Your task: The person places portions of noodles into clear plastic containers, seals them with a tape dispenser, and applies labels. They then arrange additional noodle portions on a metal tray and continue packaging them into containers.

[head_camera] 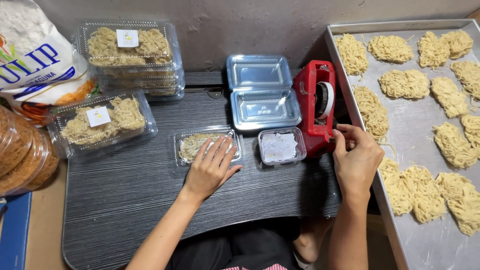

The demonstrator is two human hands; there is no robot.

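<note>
Currently the small clear noodle box (207,145) sits closed at table (125,200) centre, pale noodles inside. Left hand (210,167) lies flat on its lid, fingers spread. Right hand (356,157) pinches at the red tape dispenser (315,112), beside a tub of labels (281,146).

I've got a small clear plastic box (207,145) lying flat mid-table on the dark woodgrain top, lid down, pale noodles showing through it. Just to its right, the red tape dispenser (314,114) stands upright, white roll of tape (325,99) seated in its wheel, front end pointing toward me, close against the edge of the metal tray.
</note>
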